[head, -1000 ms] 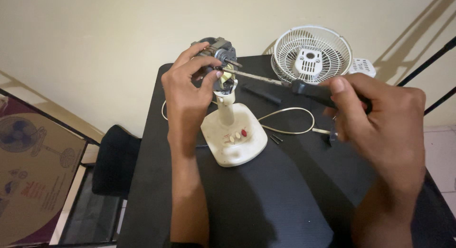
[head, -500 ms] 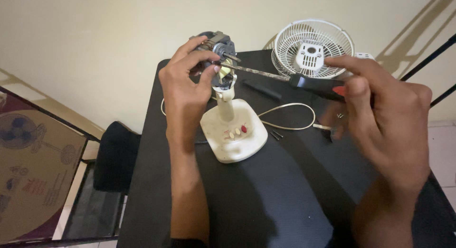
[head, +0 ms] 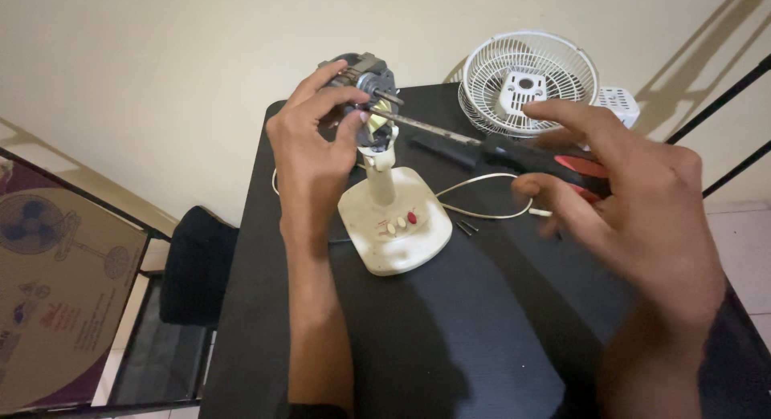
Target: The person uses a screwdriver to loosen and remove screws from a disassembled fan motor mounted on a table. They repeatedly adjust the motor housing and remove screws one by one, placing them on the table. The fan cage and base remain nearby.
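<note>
A small cream fan base [head: 395, 226] with coloured buttons stands on a black table [head: 450, 323]. Its bare grey motor [head: 365, 75] sits on top of the neck. My left hand [head: 313, 146] grips the motor from the left side. My right hand [head: 634, 202] holds the black and red handle of a screwdriver [head: 514, 152], fingers partly loosened around it. The metal shaft points left, and its tip touches the motor just below the spindle.
A white fan grille [head: 526, 82] lies at the table's far edge beside a white plastic part [head: 618, 104]. A cream cord [head: 490, 198] loops behind the base, with two dark screws [head: 466, 225] nearby. A black chair [head: 189, 278] and a cardboard box [head: 56, 298] stand left.
My right hand has shifted its hold on the screwdriver handle, fingers spreading and turning. My left hand stays on the motor. The view has drifted slightly.
</note>
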